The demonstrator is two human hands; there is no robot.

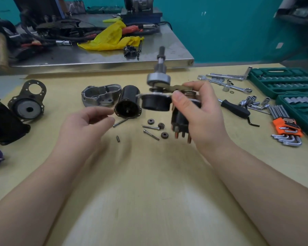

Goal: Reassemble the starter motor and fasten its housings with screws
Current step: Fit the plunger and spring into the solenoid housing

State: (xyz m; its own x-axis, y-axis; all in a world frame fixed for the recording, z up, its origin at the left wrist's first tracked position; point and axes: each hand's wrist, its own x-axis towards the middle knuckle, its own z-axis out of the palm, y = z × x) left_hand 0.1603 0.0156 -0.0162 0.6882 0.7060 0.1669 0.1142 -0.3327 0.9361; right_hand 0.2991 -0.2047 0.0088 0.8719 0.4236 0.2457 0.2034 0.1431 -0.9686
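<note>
— Starter motor assembly (160,89), is it off the table (149,192) right now?

— Yes, the right hand (199,110) is holding it up in the air, fingers and thumb wrapping round the black solenoid part with the copper terminals pointing down toward the person. The long axis is running nearly upright: the shaft with its drive gear is pointing up and away, tilting slightly toward the far steel bench (96,55).

— And the other hand?

— The left hand (85,125) is hovering to the left of the assembly, fingers loosely curling, gripping nothing that I can see. It is looking blurred.

— What is lying around the assembly?

— Just left of it the black motor can (128,105) is lying on its side, open end facing the person, and the grey aluminium housing (100,95) is sitting beyond that, touching it. Below the assembly three small gears (158,127) and loose screws (150,131) are lying on the table. Far to its right are a socket set (283,80) and orange-holdered hex keys (286,128).
</note>
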